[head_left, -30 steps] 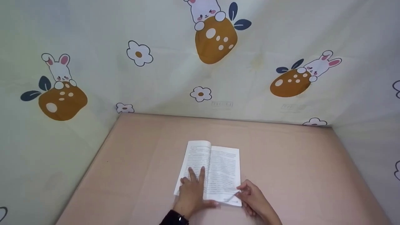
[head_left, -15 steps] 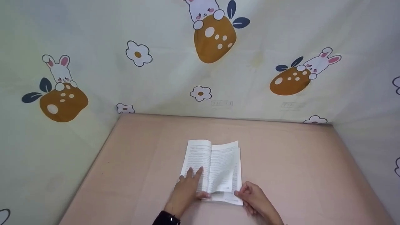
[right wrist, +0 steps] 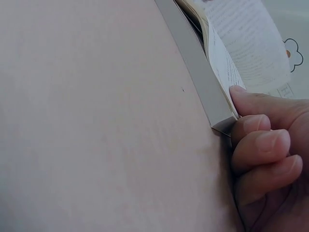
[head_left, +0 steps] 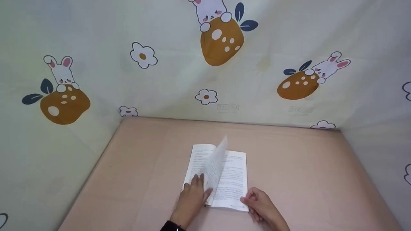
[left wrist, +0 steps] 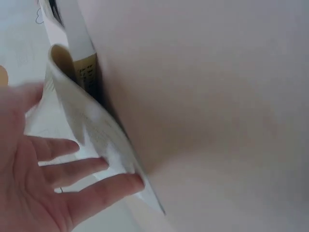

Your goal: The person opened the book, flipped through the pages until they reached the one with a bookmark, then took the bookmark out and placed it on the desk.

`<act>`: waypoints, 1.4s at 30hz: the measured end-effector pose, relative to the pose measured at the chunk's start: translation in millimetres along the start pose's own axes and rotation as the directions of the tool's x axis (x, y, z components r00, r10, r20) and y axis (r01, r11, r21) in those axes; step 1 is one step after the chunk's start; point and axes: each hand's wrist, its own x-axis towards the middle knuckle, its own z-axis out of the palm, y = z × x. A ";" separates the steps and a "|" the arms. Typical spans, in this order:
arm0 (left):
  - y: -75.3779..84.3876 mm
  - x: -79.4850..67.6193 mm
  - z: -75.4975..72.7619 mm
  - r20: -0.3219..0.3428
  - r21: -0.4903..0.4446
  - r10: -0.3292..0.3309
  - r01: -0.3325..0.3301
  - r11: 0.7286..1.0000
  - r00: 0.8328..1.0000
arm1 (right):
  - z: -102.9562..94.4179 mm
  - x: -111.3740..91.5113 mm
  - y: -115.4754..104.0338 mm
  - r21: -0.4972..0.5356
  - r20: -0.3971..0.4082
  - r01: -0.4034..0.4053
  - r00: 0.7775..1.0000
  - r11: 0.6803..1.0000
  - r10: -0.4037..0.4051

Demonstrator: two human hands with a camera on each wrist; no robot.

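An open paperback book (head_left: 229,189) lies on the table in the head view, both sides printed with text. One leaf (head_left: 216,166) stands up near the spine, leaning left. My left hand (head_left: 191,195) rests on the left side, with the thumb beside the raised leaf. In the left wrist view, its extended fingers (left wrist: 108,193) lie against the curved pages (left wrist: 91,113). At the book's lower right corner, my right hand (head_left: 261,202) pinches the edge. The right wrist view shows its thumb (right wrist: 260,104) on top of the pages and the other fingers curled beneath the corner.
A pinkish-tan table surface (head_left: 144,166) surrounds the book. Pale cloth walls (head_left: 173,77) printed with rabbits, orange fruits and flowers enclose it at the back and both sides. A dark band (head_left: 171,226) circles the left wrist.
A leaf has lifted from the right side and swung leftward to stand near the spine. My left hand has drawn slightly back and left; the right hand has stayed at the corner.
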 end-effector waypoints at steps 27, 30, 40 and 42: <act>-5.3 7.1 4.1 -0.095 0.386 0.010 0.028 0.922 0.995 | -1.5 0.4 -2.4 -0.009 -0.005 -0.034 0.999 0.999 0.034; -7.5 5.1 2.2 -0.095 0.425 0.080 -0.033 0.905 0.992 | -1.0 0.1 -2.0 0.001 0.016 -0.022 1.000 1.000 0.022; 3.7 3.0 -1.5 -0.025 0.268 -0.010 0.016 0.963 1.000 | -5.5 0.4 2.9 0.077 0.108 0.070 0.991 0.995 -0.078; 5.3 3.9 -3.0 -0.012 0.212 -0.029 0.031 0.977 0.999 | -5.9 -0.2 2.5 0.083 0.116 0.067 0.990 0.994 -0.076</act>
